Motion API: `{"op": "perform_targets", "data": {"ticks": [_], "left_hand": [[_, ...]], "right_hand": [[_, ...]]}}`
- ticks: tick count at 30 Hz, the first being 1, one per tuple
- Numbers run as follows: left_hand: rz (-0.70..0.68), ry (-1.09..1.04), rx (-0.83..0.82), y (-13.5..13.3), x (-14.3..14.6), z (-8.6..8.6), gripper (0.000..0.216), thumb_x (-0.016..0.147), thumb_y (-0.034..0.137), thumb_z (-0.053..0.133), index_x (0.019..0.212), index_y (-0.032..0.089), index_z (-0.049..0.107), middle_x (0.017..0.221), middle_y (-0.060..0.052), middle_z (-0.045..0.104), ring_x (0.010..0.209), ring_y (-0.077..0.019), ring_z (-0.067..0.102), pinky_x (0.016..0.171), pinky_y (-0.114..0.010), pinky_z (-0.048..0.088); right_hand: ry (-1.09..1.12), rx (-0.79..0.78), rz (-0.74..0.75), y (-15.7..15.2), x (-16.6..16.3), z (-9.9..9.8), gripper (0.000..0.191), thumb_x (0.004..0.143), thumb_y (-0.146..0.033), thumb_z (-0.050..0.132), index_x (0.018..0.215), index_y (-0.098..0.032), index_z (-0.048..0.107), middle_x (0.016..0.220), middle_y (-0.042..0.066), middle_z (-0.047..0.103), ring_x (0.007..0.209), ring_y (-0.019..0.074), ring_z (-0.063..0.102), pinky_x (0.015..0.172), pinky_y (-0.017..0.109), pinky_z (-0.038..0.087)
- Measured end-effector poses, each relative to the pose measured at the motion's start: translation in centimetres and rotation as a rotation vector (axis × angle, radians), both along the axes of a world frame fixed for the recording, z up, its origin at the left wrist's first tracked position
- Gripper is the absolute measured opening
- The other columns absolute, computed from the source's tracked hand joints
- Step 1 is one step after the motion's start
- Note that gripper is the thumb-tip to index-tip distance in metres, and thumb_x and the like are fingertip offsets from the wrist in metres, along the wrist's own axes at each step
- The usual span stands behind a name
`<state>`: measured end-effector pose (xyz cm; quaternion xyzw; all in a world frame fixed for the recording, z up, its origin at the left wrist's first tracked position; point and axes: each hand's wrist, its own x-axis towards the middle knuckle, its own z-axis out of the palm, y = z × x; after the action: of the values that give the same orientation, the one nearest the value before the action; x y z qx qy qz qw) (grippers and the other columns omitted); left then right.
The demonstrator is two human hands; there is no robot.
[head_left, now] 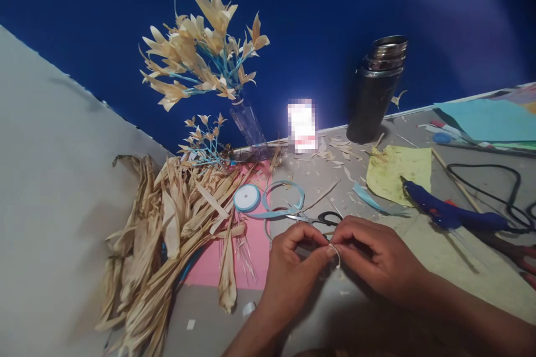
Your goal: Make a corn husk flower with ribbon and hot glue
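Fingers point(315, 260): left hand point(293, 268), right hand point(381, 259), pinched closed on thin strip point(339, 259).
Strip: could snap if twisted hard.
Scissors point(310, 220), far side: might nick knuckles pushed forward.

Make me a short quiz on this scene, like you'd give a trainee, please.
1. What do the left hand and right hand pinch between them?
a) the ribbon spool
b) a thin pale strip
c) the vase
2. True or false: the blue glue gun lies farther right in the picture than the black-handled scissors.
3. Fill in: the sheet partly under the dried husks is coloured ____.
Key: 1 b; 2 true; 3 pink.
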<state>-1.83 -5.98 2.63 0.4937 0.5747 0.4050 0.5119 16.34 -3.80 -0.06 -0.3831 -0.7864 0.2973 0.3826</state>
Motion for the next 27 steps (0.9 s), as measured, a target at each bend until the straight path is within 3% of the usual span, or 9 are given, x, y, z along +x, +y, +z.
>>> {"op": "perform_targets", "data": {"ticks": [6,13,17,24,27], "left_hand": [[-0.014,-0.064,0.018,-0.1,-0.3,-0.2,0.013,0.082,0.029,0.07,0.077,0.018,0.075,0.075,-0.004,0.072,0.074,-0.018,0.061,0.072,-0.03,0.047],[0.043,-0.01,0.101,-0.5,0.1,-0.6,0.001,0.076,0.02,0.078,0.076,0.02,0.076,0.078,-0.002,0.072,0.079,-0.0178,0.064,0.077,-0.029,0.049],[0.053,0.057,0.22,-0.8,0.4,-0.6,0.002,0.079,0.021,0.076,0.078,0.021,0.078,0.082,-0.002,0.073,0.082,-0.0178,0.065,0.078,-0.028,0.049],[0.069,0.013,0.111,-0.8,0.3,-0.9,0.012,0.085,0.028,0.069,0.076,0.019,0.07,0.074,-0.001,0.068,0.073,-0.0168,0.062,0.071,-0.027,0.048],[0.075,-0.003,0.12,-0.7,0.5,-0.9,0.015,0.086,0.03,0.067,0.076,0.019,0.067,0.073,0.0,0.067,0.072,-0.016,0.061,0.071,-0.027,0.048]], "right_hand": [[0.006,0.075,-0.021,0.0,0.1,-0.5,0.015,0.096,-0.02,0.058,0.084,-0.021,0.065,0.071,0.0,0.066,0.059,0.0117,0.059,0.057,0.023,0.044],[-0.022,0.056,-0.03,-0.1,0.0,-0.5,0.017,0.095,-0.02,0.058,0.08,-0.021,0.066,0.068,-0.001,0.066,0.057,0.0114,0.059,0.056,0.023,0.042],[0.0,-0.117,-0.079,-0.3,-0.2,-0.3,0.016,0.09,-0.026,0.065,0.075,-0.021,0.067,0.06,-0.003,0.063,0.051,0.0109,0.054,0.051,0.022,0.04],[0.231,-0.673,0.031,-0.2,-0.3,0.7,0.016,0.086,-0.033,0.064,0.085,-0.02,0.073,0.066,-0.001,0.063,0.054,0.0113,0.053,0.048,0.021,0.042],[0.296,-0.832,0.084,0.0,-0.3,0.8,0.021,0.083,-0.039,0.069,0.085,-0.018,0.071,0.062,-0.003,0.058,0.053,0.0108,0.053,0.049,0.021,0.044]]}}
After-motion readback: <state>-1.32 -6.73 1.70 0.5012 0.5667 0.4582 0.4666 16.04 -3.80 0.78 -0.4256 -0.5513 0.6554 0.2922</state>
